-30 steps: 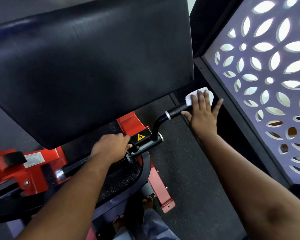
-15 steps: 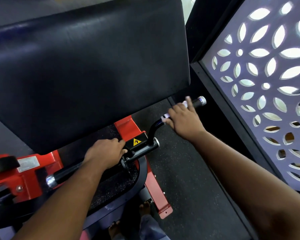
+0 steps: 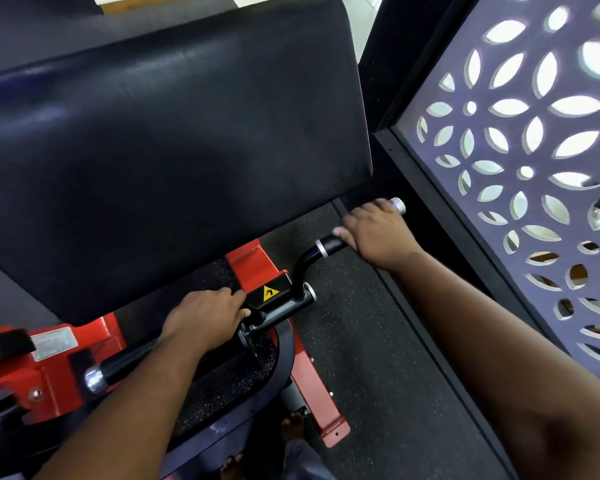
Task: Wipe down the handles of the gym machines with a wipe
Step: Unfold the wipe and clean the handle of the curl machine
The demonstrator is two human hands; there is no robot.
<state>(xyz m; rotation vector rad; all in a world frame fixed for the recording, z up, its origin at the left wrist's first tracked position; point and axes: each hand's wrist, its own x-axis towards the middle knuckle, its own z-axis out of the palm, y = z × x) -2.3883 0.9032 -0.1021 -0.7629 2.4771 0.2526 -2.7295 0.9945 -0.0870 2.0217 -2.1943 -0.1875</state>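
**Both hands on the machine's handles**

The right hand (image 3: pixel 378 233) curls round the black rubber right handle (image 3: pixel 329 244), whose chrome end cap (image 3: pixel 397 205) shows past the knuckles. The left hand (image 3: pixel 205 317) grips the black left handle (image 3: pixel 118 367) beside the yellow warning sticker (image 3: pixel 270 293). A large black padded cushion (image 3: pixel 174 150) fills the view above, over a red steel frame (image 3: pixel 54 386).

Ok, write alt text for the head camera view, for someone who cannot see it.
Seen from above, a person's right hand is wrapped around the right handle of a red and black gym machine, while the left hand grips the left handle. A large black pad fills the upper frame; a patterned cut-out screen stands at right. No wipe is visible.
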